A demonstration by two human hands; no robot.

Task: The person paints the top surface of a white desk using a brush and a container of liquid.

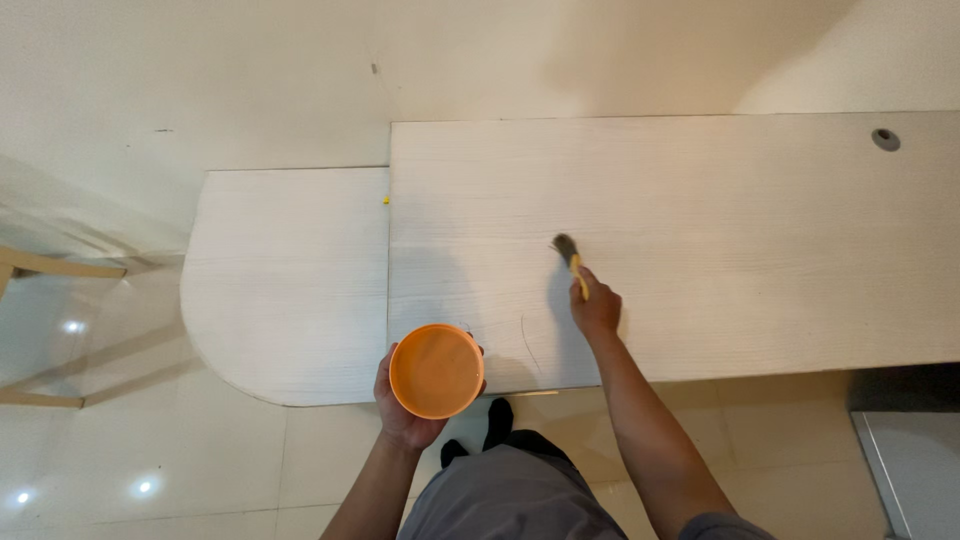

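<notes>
Cupping an orange bowl [436,370] at six o'clock (contents too pale to tell), the left hand [405,400] grips it. The right hand [597,308], fingers closed, holds a brush [570,256] on the desk [700,200] at centre.

pale wood-grain desk [700,200] with rounded side extension [285,280], brush [568,252] bristles on its top

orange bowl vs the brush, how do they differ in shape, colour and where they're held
The orange bowl is round and wide; the brush is thin and long, with a yellow handle and dark bristles. The left hand holds the bowl at the tabletop's near edge, while the right hand presses the brush's bristles onto the pale surface farther in. Each is gripped in one hand.
</notes>
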